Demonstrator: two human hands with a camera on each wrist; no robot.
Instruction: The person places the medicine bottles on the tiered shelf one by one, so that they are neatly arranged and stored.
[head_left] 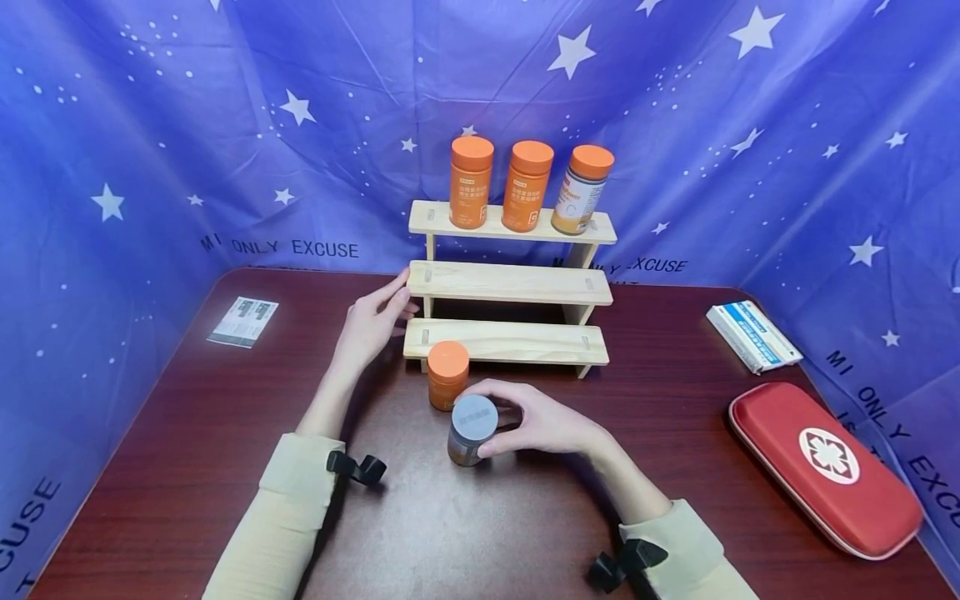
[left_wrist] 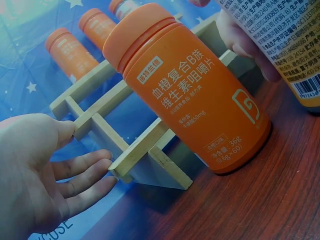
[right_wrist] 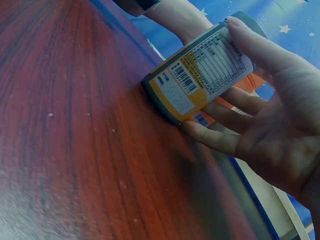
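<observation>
My right hand (head_left: 543, 419) holds a grey-capped supplement bottle (head_left: 474, 429) between thumb and fingers, upright at the tabletop. In the right wrist view, this bottle (right_wrist: 197, 72) shows a white and yellow label with a barcode. Just behind it stands an orange supplement bottle (head_left: 447, 377), in front of the lowest step of a wooden three-tier display rack (head_left: 510, 282). My left hand (head_left: 369, 323) touches the rack's left end. The left wrist view shows its thumb at one board's end and the fairly straight fingers (left_wrist: 85, 175) beside a lower board.
Three orange-capped bottles (head_left: 528, 186) stand on the rack's top tier. A red zip case (head_left: 795, 492) and a blue-and-white box (head_left: 753, 336) lie at the right. Toward the back left lies a printed packet (head_left: 243, 322). A blue star-patterned curtain (head_left: 337, 125) encloses the table.
</observation>
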